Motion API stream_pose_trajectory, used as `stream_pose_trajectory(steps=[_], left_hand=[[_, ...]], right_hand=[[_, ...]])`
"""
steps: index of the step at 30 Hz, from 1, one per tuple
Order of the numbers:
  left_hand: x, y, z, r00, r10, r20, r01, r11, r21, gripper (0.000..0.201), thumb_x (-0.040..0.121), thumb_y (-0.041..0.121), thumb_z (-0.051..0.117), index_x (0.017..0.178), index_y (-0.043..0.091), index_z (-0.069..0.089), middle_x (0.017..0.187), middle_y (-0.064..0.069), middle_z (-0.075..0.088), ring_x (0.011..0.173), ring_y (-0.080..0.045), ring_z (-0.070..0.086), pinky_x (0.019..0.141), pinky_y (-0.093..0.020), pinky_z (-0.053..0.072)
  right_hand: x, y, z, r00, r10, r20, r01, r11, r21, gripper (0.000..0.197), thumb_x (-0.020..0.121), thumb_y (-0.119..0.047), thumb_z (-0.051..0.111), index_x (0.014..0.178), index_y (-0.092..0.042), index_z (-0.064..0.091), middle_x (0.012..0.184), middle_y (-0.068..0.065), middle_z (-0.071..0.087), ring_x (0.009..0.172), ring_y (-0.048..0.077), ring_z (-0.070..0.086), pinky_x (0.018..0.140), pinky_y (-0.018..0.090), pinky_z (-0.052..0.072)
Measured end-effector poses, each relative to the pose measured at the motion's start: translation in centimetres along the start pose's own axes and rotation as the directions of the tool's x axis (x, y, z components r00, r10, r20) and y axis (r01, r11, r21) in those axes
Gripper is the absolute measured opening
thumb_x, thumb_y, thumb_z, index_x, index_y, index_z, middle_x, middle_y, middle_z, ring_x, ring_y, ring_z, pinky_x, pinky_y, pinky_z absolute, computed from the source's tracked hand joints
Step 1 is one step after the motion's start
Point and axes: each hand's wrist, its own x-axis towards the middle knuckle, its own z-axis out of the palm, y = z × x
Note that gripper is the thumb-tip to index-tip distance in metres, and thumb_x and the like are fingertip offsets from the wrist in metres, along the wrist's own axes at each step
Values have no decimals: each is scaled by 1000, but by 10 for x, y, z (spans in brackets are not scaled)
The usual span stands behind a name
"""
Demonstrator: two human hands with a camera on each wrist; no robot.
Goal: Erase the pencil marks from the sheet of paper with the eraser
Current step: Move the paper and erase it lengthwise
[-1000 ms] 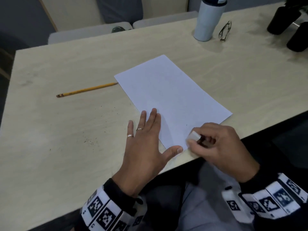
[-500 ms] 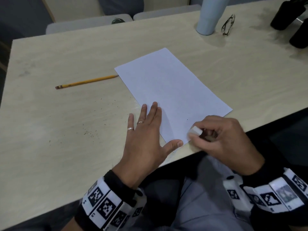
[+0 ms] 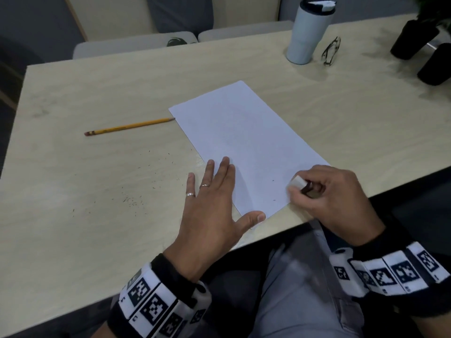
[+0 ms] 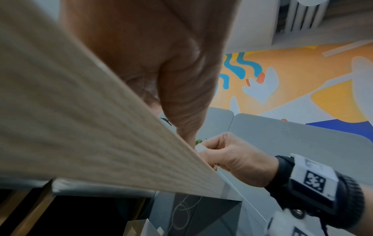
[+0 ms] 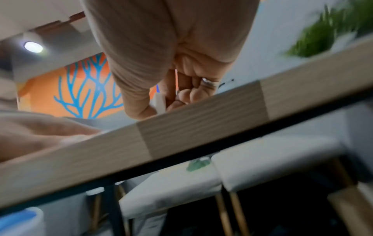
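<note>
Hardly anything has shifted: left hand (image 3: 214, 203) still flat, pinning the paper (image 3: 246, 145) at seven o'clock; right hand (image 3: 327, 198) pinches the eraser (image 3: 298, 183). Sheet looks nearly clean.

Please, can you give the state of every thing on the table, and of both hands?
Sheet of paper: flat, pinned by left hand.
Eraser: pinched in right hand.
Left hand: fingers straight, pressing paper.
Right hand: curled round eraser.
Pencil: lying loose, untouched.
Tumbler: upright, lid on.
Glasses: folded.
</note>
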Motion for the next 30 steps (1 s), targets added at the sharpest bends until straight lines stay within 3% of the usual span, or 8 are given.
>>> stream_pose_trajectory(steps=[4,6,8,13,19,23,27,30], left_hand=[[0,0,0,1000,-3,6,3,1000,3,111,88,86,42,169,24,-2,174,14,-18,157,-8,-26,128,-43,-18],[0,0,1,1000,-2,2,2,1000,3,111,88,86,43,168,24,-2,173,14,-18,157,-7,-26,128,-43,-18],[0,1,2,1000,-4,-1,4,1000,7,110,89,86,43,168,24,0,174,13,-17,158,-8,-25,128,-44,-18],[-1,-1,1,1000,2,3,-2,1000,6,111,88,86,41,168,24,-1,173,14,-18,157,-7,-26,128,-44,-18],[0,1,2,1000,-10,-5,10,1000,12,112,85,88,38,168,23,-1,174,14,-17,157,-8,-25,128,-44,-18],[1,-2,4,1000,-9,-6,9,1000,15,113,86,89,40,168,23,0,174,14,-16,158,-8,-24,129,-45,-16],[0,-2,4,1000,-3,-9,3,1000,24,112,87,89,39,168,23,-1,174,14,-17,158,-8,-24,128,-44,-18],[0,-2,4,1000,-2,-12,2,1000,24,112,87,89,39,168,23,-1,174,14,-18,158,-9,-25,128,-44,-18]], right_hand=[[-10,-22,15,994,-91,55,92,996,-22,21,85,-17,81,70,-15,66,65,-2,53,66,18,51,64,32,42],[-11,-16,16,997,-31,65,29,999,41,23,85,-15,82,69,-14,66,65,-1,51,64,15,48,63,31,40],[1,0,5,999,51,0,-51,997,55,28,85,-10,83,66,-13,62,63,1,49,62,15,46,63,32,40],[-1,-16,15,997,-71,41,73,996,-47,22,86,-19,78,68,-16,65,65,-4,52,67,18,52,65,34,44],[19,5,4,997,19,-79,-23,998,-50,28,83,-12,82,65,-13,60,62,1,50,63,19,47,63,40,44],[2,-17,23,996,-80,49,82,996,-36,20,83,-16,81,71,-18,66,66,-4,53,66,15,52,66,33,44],[21,13,1,992,87,-93,-87,996,7,23,87,-15,81,69,-12,66,65,0,54,62,15,50,65,37,46],[16,-3,8,997,-18,-70,16,999,-35,22,87,-15,80,70,-17,67,65,-3,54,66,18,52,66,33,45]])
